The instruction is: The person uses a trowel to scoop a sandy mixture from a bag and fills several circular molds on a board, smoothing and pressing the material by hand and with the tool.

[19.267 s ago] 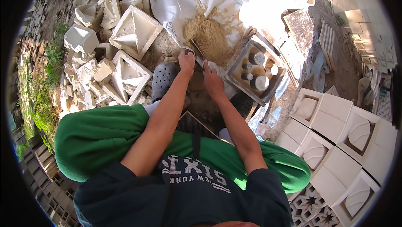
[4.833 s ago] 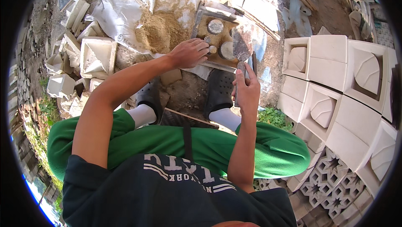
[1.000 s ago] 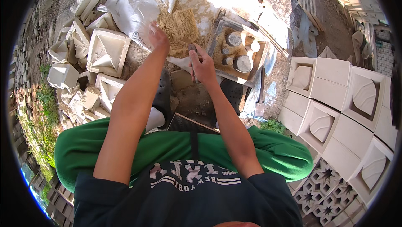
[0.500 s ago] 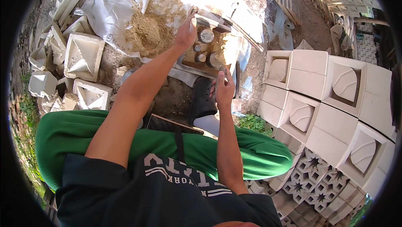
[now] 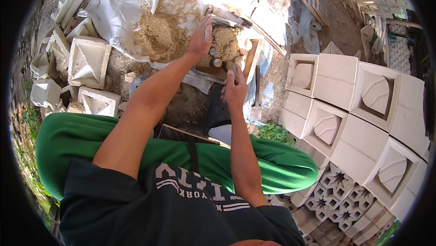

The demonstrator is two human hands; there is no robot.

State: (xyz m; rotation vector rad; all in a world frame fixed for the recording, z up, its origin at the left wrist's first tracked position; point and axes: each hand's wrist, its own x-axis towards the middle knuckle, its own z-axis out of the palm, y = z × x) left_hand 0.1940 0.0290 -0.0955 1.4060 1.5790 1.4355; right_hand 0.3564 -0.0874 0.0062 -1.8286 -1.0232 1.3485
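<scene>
Two hands on the mould box, which sits on the ground just ahead of your right shoe. Your left hand is at the box's left edge, near the far left corner; fingers straight and together, nothing visibly gripped, can't tell if they touch the rim. Your right hand is just outside the near edge, toward the near right corner, fingers closed round the handle of a trowel pointing in over the box; blade too hard to make out. Loose sand is heaped in the box's far middle. A short round peg stands by the near edge with a smaller one just beyond it; another cylinder is sunlit near the right edge. Left of the box, a white sheet lies on the ground with a sand pile on its near right part. Long-handled tool lies on the ground just off the box's near right corner, blade toward you. Broken white blocks are heaped left of the sheet's near edge; leaf-relief blocks are set in rows well right of the box, star-cut blocks on their near side.
</scene>
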